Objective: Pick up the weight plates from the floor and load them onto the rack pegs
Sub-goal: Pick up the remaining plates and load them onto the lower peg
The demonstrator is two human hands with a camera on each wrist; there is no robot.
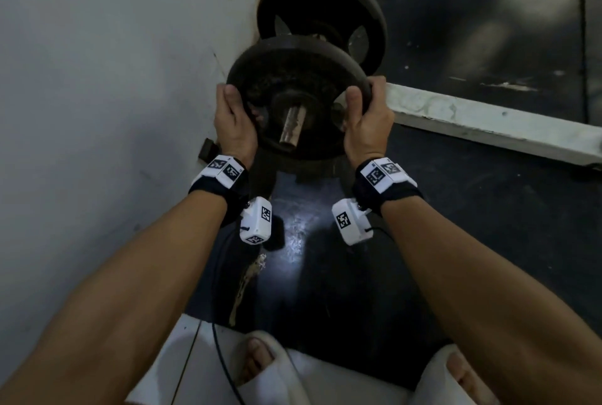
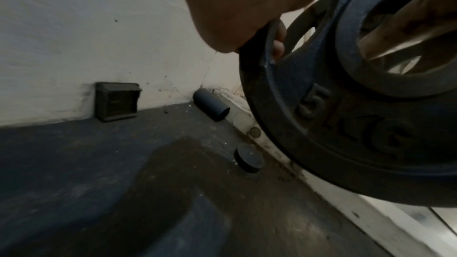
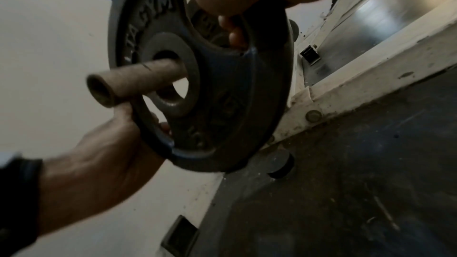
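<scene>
A dark round weight plate (image 1: 293,78) marked 5 KG (image 2: 346,130) sits on a rusty rack peg (image 1: 291,126), which passes through its centre hole (image 3: 170,79). My left hand (image 1: 233,114) grips the plate's left rim, fingers curled through a grip slot (image 2: 278,42). My right hand (image 1: 366,111) grips the right rim the same way, fingers in a slot (image 3: 233,32). The left hand (image 3: 118,144) also shows in the right wrist view. A larger black plate (image 1: 322,10) hangs on a peg further back.
A white wall (image 1: 97,78) stands close on the left. The white rack base beam (image 1: 488,121) runs along the dark rubber floor (image 1: 488,225) at right. Black round feet (image 2: 248,157) and a black end cap (image 2: 116,101) sit near the wall. My feet in white slippers (image 1: 267,368) are below.
</scene>
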